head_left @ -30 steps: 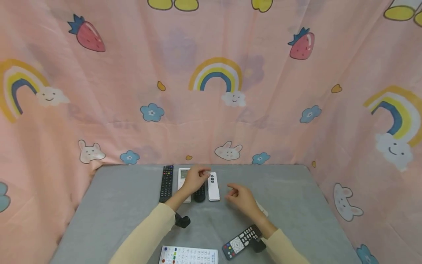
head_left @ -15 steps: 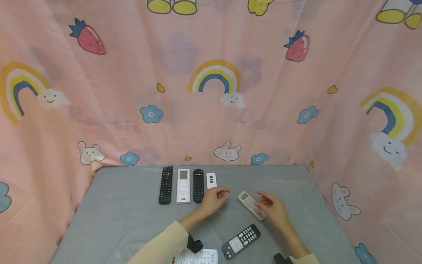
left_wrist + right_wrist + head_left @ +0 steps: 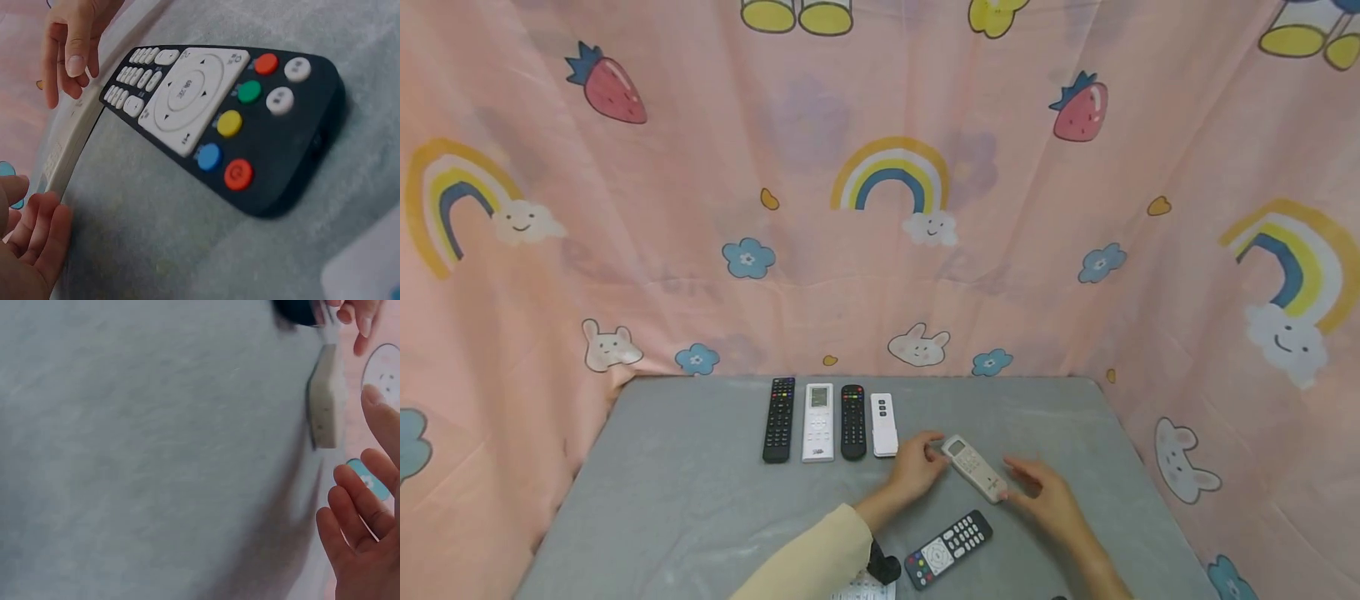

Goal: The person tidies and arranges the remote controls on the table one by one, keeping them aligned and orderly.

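Note:
A beige air-conditioner remote [image 3: 975, 469] with a small screen lies slanted on the grey table. My left hand [image 3: 916, 468] is at its screen end, fingers loosely bent; in the left wrist view the fingertips [image 3: 47, 231] are close against that end, and I cannot tell whether they touch. At the opposite end, my right hand [image 3: 1051, 504] holds its thumb and fingers apart. The right wrist view has a gap between those fingers and the remote [image 3: 325, 400]. Nearer me lies a dark grey remote [image 3: 949, 550] with coloured buttons, just below both hands.
Along the back, a black remote [image 3: 778, 421], a white remote with a screen [image 3: 817, 423], a shorter black remote [image 3: 853, 423] and a small white remote [image 3: 884, 425] lie side by side. A white remote [image 3: 865, 588] at the front is partly hidden by my left sleeve. A pink curtain [image 3: 880, 292] hangs behind.
My left hand has moved right and nearer from the row of remotes to the beige remote. My right hand has moved right and nearer, uncovering the beige remote.

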Demonstrator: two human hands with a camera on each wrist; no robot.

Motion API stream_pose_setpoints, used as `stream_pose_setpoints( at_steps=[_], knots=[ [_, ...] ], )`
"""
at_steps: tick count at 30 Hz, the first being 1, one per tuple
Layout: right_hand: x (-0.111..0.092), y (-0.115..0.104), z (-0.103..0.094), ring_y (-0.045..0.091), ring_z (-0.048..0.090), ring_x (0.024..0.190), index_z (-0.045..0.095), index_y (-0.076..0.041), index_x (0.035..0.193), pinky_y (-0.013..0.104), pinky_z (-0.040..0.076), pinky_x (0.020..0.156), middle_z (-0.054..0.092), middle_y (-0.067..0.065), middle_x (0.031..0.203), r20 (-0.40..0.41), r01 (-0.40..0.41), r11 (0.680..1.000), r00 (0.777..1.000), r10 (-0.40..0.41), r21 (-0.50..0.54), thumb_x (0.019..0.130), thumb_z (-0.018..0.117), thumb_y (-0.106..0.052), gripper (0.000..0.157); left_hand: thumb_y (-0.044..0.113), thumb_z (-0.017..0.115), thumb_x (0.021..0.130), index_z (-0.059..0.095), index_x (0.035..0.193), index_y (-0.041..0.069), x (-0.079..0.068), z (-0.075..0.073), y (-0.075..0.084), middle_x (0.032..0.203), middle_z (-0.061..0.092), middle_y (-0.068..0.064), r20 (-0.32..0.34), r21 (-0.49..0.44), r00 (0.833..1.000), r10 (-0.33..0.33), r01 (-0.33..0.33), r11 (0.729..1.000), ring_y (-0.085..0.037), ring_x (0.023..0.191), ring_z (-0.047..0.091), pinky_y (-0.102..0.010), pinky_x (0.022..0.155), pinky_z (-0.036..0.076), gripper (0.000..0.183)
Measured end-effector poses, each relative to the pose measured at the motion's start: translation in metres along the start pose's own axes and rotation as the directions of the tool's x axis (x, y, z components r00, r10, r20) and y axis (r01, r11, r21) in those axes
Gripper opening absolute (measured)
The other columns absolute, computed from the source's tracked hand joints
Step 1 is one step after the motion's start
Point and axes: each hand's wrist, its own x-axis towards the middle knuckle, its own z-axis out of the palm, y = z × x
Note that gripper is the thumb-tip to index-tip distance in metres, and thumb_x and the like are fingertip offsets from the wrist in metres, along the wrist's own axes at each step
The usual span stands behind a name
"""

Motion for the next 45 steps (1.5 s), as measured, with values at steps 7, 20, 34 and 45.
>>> stream_pose_setpoints(
  at_steps=[7, 20, 34, 45],
  knots=[
    [-0.005, 0.01, 0.007, 0.02, 0.063, 0.105, 0.068, -0.012, 0.125, 0.037, 0.052, 0.094, 0.07, 0.004, 0.114, -0.022, 0.022, 0.998, 0.999, -0.023, -0.055, 0.067, 0.09, -0.03, 0.064, 0.013, 0.073, 0.087, 0.062, 0.129, 0.007, 0.002, 0.008, 0.004, 0.068, 0.063, 0.004, -0.028, 0.011, 0.997, -0.075, 0.076, 0.997, -0.002, 0.052, 0.051, -0.017, 0.047, 0.041, 0.044],
    [-0.004, 0.016, 0.017, 0.024, 0.053, 0.111, 0.071, -0.012, 0.12, 0.046, 0.041, 0.096, 0.063, 0.005, 0.114, 0.003, -0.027, 0.996, 1.0, 0.027, -0.088, 0.067, 0.089, -0.031, 0.059, 0.013, 0.074, 0.085, 0.067, 0.122, 0.007, 0.003, 0.01, 0.003, 0.063, 0.061, 0.005, -0.069, 0.054, 0.992, -0.101, 0.105, 0.993, -0.002, 0.045, 0.049, -0.016, 0.041, 0.039, 0.038],
    [-0.004, 0.012, 0.021, 0.024, 0.055, 0.103, 0.075, -0.011, 0.111, 0.043, 0.043, 0.09, 0.065, 0.005, 0.106, -0.085, 0.047, 0.992, 0.995, -0.056, -0.114, 0.063, 0.091, -0.027, 0.052, 0.015, 0.075, 0.085, 0.071, 0.115, 0.005, 0.007, 0.011, 0.004, 0.061, 0.063, 0.004, -0.084, 0.063, 0.99, -0.115, 0.121, 0.991, -0.002, 0.042, 0.048, -0.016, 0.04, 0.038, 0.032],
    [-0.007, -0.009, 0.019, 0.014, 0.059, 0.095, 0.077, -0.012, 0.104, 0.029, 0.046, 0.087, 0.071, -0.002, 0.097, -0.204, 0.174, 0.979, 0.96, -0.193, -0.107, 0.059, 0.093, -0.025, 0.049, 0.024, 0.074, 0.087, 0.073, 0.115, 0.014, 0.015, -0.004, 0.014, 0.075, 0.064, 0.004, -0.1, 0.106, 0.993, -0.063, 0.074, 0.992, -0.002, 0.061, 0.049, -0.017, 0.053, 0.04, 0.03]
  ],
)
